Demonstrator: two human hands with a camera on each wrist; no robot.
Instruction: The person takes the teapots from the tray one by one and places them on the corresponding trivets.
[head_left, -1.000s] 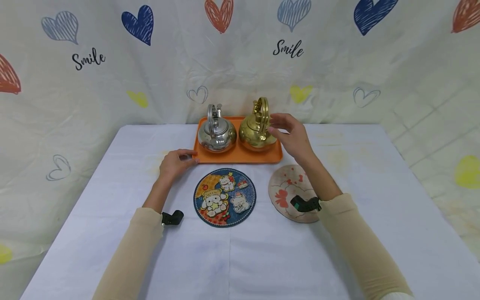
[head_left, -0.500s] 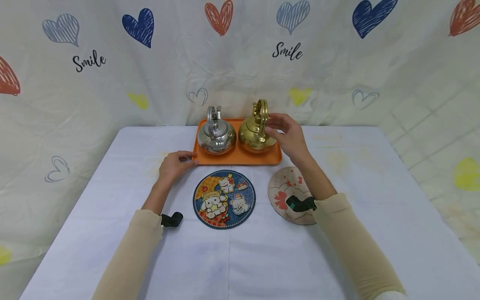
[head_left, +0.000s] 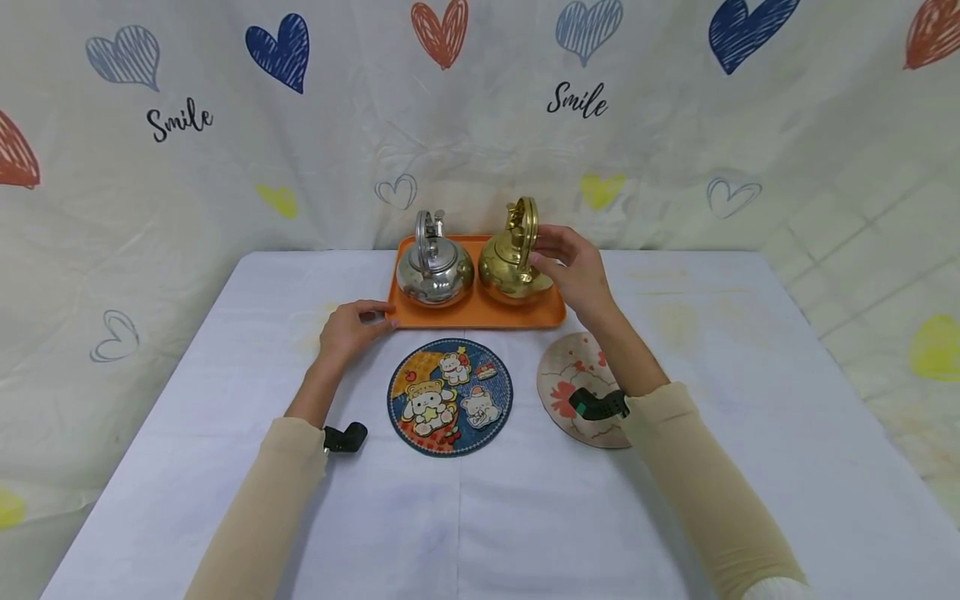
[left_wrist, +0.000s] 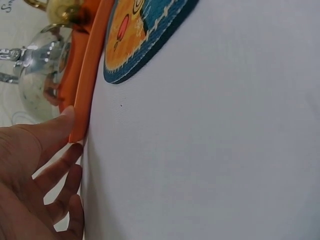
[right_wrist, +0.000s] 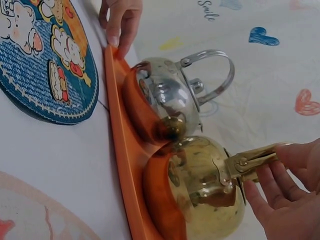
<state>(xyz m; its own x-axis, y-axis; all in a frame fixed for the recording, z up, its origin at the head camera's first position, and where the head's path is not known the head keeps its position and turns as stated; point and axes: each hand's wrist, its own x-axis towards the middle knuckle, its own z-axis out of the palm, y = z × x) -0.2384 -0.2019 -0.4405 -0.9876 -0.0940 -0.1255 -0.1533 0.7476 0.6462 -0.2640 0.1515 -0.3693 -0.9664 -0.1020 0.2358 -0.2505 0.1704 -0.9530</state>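
We're seeing the left hand pinching the near left corner of the orange tray, thumb lying over the rim, while the right hand is gripping the handle of the gold kettle between thumb and fingers. That kettle's sitting toward the tray's right edge, with the silver kettle sitting toward the left one. We're also spotting a blue mat and a pinkish mat lying just off the tray's near edge.
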